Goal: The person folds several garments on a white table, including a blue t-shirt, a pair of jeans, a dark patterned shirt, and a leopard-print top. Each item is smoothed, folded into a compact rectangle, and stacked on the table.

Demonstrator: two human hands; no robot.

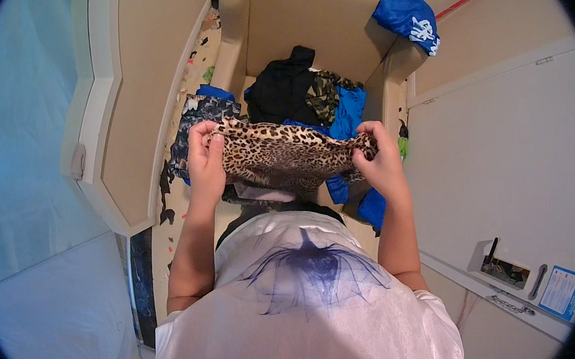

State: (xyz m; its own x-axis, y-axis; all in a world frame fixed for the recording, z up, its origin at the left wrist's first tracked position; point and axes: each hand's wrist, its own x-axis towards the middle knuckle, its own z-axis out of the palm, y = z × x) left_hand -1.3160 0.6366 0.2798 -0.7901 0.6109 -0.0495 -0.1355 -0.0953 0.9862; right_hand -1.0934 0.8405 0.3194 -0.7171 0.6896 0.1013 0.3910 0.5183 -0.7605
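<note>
A leopard-print cloth [284, 153] hangs stretched between my two hands in front of my waist. My left hand [205, 159] pinches its upper left corner between thumb and fingers. On the other side my right hand [379, 155] grips the bunched right end. Behind the cloth, a black garment [277, 87], a camouflage garment [321, 96] and a bright blue garment [349, 111] lie piled on the seat of a tan armchair [311, 12]. The cloth hides the front of the pile.
A dark patterned garment [205, 111] drapes over the chair's left arm. Blue fabric with white lettering [407, 17] covers the right arm's top. Dark scraps [165, 193] litter the floor at left. A white door [496, 145] with a chain stands at right.
</note>
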